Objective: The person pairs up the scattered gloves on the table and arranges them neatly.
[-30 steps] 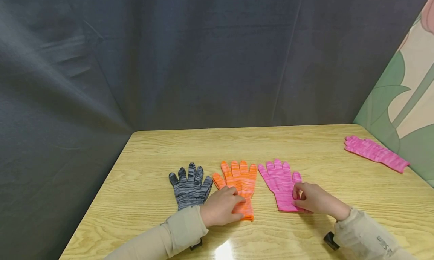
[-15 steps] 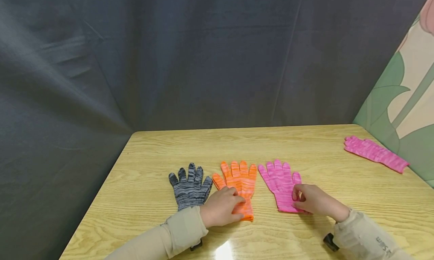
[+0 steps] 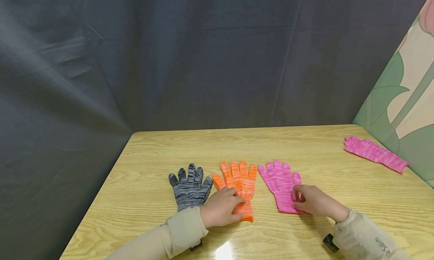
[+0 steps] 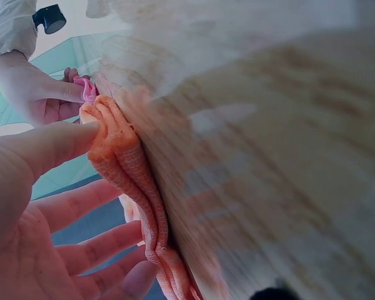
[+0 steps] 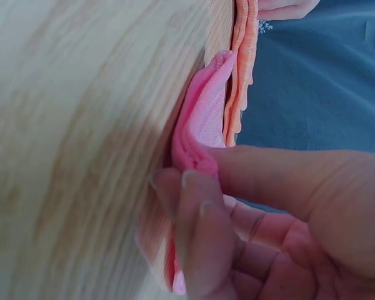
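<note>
An orange knit glove (image 3: 241,182) lies palm-flat in the middle of the table. The left hand (image 3: 222,207) rests on its lower part; in the left wrist view the thumb touches the folded cuff (image 4: 115,140) and the other fingers reach loosely along the glove's side. To the right lies a pink knit glove (image 3: 282,186). The right hand (image 3: 315,201) pinches the right corner of its cuff between thumb and fingers, the edge slightly lifted in the right wrist view. A black-and-grey glove (image 3: 190,190) lies left of the orange one, its cuff hidden by the left sleeve.
Another pink glove (image 3: 374,152) lies at the far right of the wooden table (image 3: 149,150), near the flower-patterned wall covering (image 3: 383,101). A dark cloth (image 3: 210,64) hangs behind the table and down its left side.
The right hand and the pink glove's cuff have shifted very slightly toward the person. The left hand and the other gloves look the same.
</note>
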`<action>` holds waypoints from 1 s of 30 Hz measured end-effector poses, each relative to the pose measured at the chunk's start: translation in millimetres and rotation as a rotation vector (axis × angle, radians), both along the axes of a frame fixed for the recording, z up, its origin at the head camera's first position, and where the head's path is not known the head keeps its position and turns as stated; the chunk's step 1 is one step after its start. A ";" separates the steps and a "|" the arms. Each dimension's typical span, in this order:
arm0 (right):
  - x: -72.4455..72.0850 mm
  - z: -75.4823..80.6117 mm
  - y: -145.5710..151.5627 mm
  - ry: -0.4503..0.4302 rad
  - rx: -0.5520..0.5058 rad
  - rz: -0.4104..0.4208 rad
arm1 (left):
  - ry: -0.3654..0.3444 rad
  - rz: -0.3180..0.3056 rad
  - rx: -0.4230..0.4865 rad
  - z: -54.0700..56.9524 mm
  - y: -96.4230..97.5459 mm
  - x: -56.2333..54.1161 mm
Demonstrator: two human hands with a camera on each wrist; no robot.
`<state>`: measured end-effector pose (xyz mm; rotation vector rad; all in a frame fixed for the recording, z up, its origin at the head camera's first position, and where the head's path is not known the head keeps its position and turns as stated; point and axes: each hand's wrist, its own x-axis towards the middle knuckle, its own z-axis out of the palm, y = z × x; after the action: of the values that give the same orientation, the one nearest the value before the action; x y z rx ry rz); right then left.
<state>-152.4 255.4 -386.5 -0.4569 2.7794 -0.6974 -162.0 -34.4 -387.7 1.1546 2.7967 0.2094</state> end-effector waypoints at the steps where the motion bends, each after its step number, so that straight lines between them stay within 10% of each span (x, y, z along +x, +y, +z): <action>1: -0.2 -0.4 0.3 0.005 0.000 0.006 | 0.001 0.000 0.000 0.1 0.0 0.0; 30: 0.0 -2.1 4.3 0.040 -0.011 0.064 | -0.024 -0.004 0.009 0.4 -0.9 -0.3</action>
<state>-152.4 259.7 -388.6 -0.5649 2.7857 -0.6962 -162.3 -35.3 -387.3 1.1514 2.7758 0.2343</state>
